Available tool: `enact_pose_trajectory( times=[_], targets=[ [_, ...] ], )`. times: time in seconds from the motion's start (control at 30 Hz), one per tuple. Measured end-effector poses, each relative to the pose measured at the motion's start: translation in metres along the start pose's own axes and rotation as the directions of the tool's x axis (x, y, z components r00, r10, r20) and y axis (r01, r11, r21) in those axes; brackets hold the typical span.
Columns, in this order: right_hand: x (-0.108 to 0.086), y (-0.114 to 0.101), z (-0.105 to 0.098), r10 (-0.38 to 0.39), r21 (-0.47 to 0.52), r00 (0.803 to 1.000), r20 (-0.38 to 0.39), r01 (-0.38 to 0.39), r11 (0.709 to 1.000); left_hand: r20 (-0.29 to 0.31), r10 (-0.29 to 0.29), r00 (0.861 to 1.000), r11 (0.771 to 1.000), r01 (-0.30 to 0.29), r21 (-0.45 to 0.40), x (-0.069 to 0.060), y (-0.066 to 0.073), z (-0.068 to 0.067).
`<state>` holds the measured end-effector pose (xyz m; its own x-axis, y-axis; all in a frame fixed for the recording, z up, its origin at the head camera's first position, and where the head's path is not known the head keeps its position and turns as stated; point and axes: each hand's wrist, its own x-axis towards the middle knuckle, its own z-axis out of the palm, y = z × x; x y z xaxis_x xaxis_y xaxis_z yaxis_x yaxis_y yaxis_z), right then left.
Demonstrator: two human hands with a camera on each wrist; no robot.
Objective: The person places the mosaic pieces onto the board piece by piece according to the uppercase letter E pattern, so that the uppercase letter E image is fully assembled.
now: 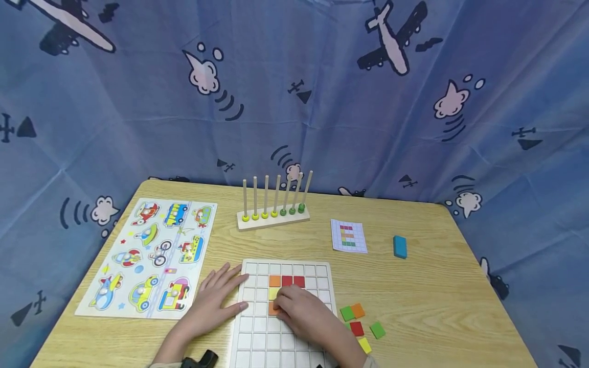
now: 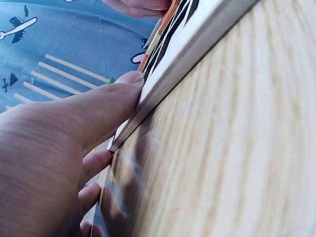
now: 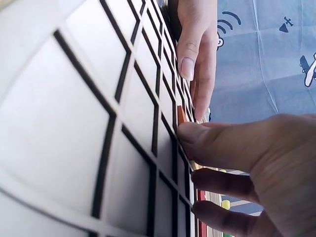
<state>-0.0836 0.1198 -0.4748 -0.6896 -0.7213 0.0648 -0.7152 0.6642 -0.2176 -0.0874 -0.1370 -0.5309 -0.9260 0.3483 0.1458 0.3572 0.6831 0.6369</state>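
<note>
A white grid board (image 1: 259,341) lies at the front of the table. My left hand (image 1: 209,301), fingers spread, rests along its left edge; in the left wrist view the thumb of that hand (image 2: 59,123) lies against the board's rim (image 2: 182,61). Bent over the grid, my right hand (image 1: 308,317) pinches an orange tile (image 1: 272,308) with thumb and fingertips; the right wrist view shows this tile (image 3: 181,116) under the thumb. Above it are a yellow tile (image 1: 273,293), another orange tile (image 1: 274,280) and two red tiles (image 1: 287,280), partly covered by the hand.
Loose tiles (image 1: 377,329) in green, orange, red and yellow lie right of the board. Behind are a pattern card (image 1: 348,245), a blue block (image 1: 400,247) and a peg stand (image 1: 276,220) with rings. A picture puzzle (image 1: 152,271) lies at the left.
</note>
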Motion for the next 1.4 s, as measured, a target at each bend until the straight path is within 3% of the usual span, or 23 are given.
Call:
enact_pose_trajectory(
  times=[0.27, 0.53, 0.7, 0.87, 0.93, 1.0, 1.13, 1.2, 1.3, 1.4],
  targets=[
    [0.002, -0.002, -0.002, 0.040, -0.019, 0.998, 0.058, -0.039, 0.999, 0.025, -0.015, 1.000, 1.000, 0.015, -0.005, 0.001, 0.001, -0.001],
    [-0.005, 0.002, -0.010, 0.013, -0.030, 1.000, -0.023, -0.013, 0.999, 0.019, -0.014, 1.000, 1.000, 0.014, 0.001, 0.001, 0.001, -0.002],
    [-0.026, 0.015, -0.030, 0.104, -0.012, 0.994, -0.017, -0.104, 0.995, 0.023, -0.015, 1.000, 1.000, 0.015, -0.005, 0.000, 0.002, -0.002],
    [-0.058, 0.034, -0.043, 0.237, 0.007, 0.971, -0.028, -0.237, 0.971, 0.019, -0.013, 1.000, 1.000, 0.013, -0.006, 0.000, 0.003, -0.002],
    [-0.073, 0.040, -0.047, 0.327, 0.017, 0.945, -0.015, -0.326, 0.945, 0.020, -0.012, 1.000, 1.000, 0.012, -0.003, 0.000, 0.003, -0.003],
    [-0.087, 0.047, -0.050, 0.437, 0.037, 0.899, 0.030, -0.438, 0.898, 0.020, -0.011, 1.000, 1.000, 0.011, -0.004, 0.000, 0.003, -0.003],
    [-0.111, 0.060, -0.053, 0.631, 0.074, 0.755, 0.178, -0.650, 0.757, 0.014, -0.002, 1.000, 1.000, 0.002, 0.000, 0.000, 0.004, -0.003],
    [-0.122, 0.067, -0.053, 0.674, 0.085, 0.699, 0.238, -0.706, 0.703, 0.010, 0.002, 1.000, 1.000, -0.002, 0.003, 0.000, 0.003, -0.002],
    [-0.137, 0.075, -0.049, 0.695, 0.104, 0.665, 0.272, -0.739, 0.666, 0.007, 0.003, 1.000, 1.000, -0.003, 0.007, 0.000, 0.002, -0.002],
    [-0.145, 0.078, -0.043, 0.695, 0.114, 0.664, 0.276, -0.740, 0.663, 0.007, -0.001, 1.000, 1.000, 0.000, 0.008, 0.000, 0.002, -0.001]
  ],
)
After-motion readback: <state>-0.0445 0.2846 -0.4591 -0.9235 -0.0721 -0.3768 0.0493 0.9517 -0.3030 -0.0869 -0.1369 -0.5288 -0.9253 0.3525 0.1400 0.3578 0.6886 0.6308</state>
